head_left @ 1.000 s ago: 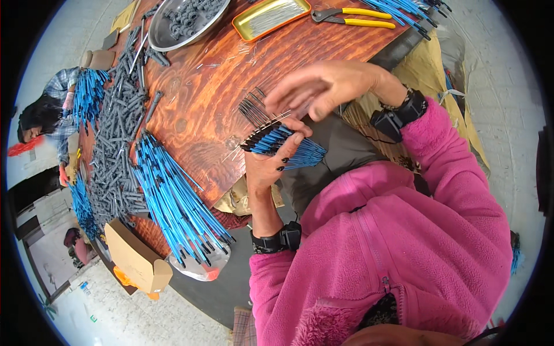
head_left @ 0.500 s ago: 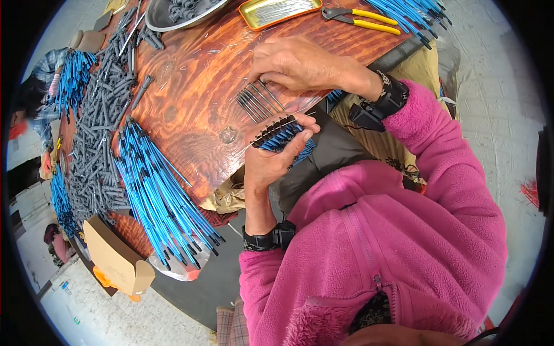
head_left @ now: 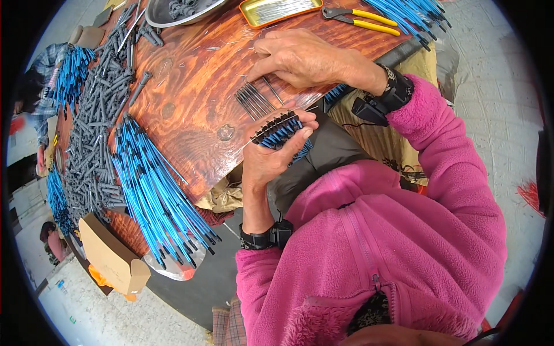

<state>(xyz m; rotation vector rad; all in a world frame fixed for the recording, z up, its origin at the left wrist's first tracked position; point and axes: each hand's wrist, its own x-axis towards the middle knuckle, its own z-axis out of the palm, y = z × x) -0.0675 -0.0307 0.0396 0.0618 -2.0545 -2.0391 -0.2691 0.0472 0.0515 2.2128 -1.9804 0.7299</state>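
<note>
A glossy red-brown wooden bench (head_left: pixel 190 98), crowded on its left and bare mid-board, stands on pale floor; at its near edge the left hand (head_left: pixel 271 155) grips a bundle of blue, black-tipped sticks (head_left: pixel 280 131), while the right hand (head_left: pixel 300 57) rests curled on thin metal pins (head_left: pixel 254 99).

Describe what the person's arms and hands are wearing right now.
Both hands are bare, no gloves. The left hand and right hand come out of fuzzy pink fleece sleeves. Each wrist carries a black band: left band, right band.
</note>
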